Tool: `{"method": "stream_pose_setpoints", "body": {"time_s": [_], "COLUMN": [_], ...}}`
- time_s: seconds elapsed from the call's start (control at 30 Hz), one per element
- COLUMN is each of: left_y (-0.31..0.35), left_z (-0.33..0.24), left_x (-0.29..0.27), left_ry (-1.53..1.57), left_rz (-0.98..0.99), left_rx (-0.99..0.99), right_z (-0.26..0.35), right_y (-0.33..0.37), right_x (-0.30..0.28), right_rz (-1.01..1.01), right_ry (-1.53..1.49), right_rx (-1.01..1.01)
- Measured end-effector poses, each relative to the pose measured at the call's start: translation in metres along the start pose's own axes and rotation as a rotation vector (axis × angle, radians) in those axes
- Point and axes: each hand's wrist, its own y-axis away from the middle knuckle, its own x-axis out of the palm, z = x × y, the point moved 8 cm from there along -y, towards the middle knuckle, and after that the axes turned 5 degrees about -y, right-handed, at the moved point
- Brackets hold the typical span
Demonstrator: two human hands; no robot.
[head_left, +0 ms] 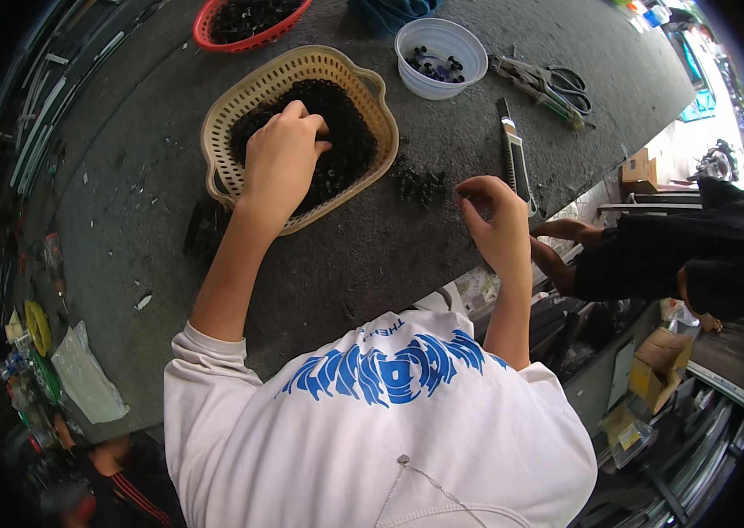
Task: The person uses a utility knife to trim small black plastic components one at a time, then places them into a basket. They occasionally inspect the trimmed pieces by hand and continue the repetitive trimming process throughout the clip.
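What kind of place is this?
Probably a workshop: there's a big dark work table with a utility knife on it, and a basket holding lots of small black parts.

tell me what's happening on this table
The person's left hand reaches into a tan perforated plastic basket of small black parts. Their right hand is beside a loose black pile of parts on the dark grey tabletop; whether it holds anything is unclear. A translucent round plastic tub stands beyond.
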Motion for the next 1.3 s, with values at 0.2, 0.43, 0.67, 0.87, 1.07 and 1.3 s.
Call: {"method": "stream_pose_setpoints", "body": {"time_s": [0.2,0.43,0.67,0.87,1.07,1.3], "left_y": [0.002,0.018,0.054,0.066,0.073,0.076], "left_z": [-0.001,-0.006,-0.054,-0.060,-0.059,-0.067], "left_x": [-0.008,-0.028,-0.012,0.018,0.026,0.019], "left_ry": [0.051,0.721,1.433,1.663,1.721,1.784], "left_rz": [-0.038,-0.101,0.080,0.182,0.094,0.073], "left_rx": [0.017,-0.046,-0.054,-0.209,-0.195,-0.228], "right_z": [-0.004,0.026,0.073,0.076,0.074,0.072], "right_y": [-0.002,0.003,0.013,0.014,0.017,0.017], "right_x": [0.012,0.021,0.029,0.039,0.042,0.044], "right_rz": [0.075,0.069,0.080,0.075,0.073,0.064], "right_ry": [-0.333,-0.673,-0.930,-1.035,-1.045,-1.114], "right_rx": [0.213,0.212,-0.017,0.023,0.025,0.030]}}
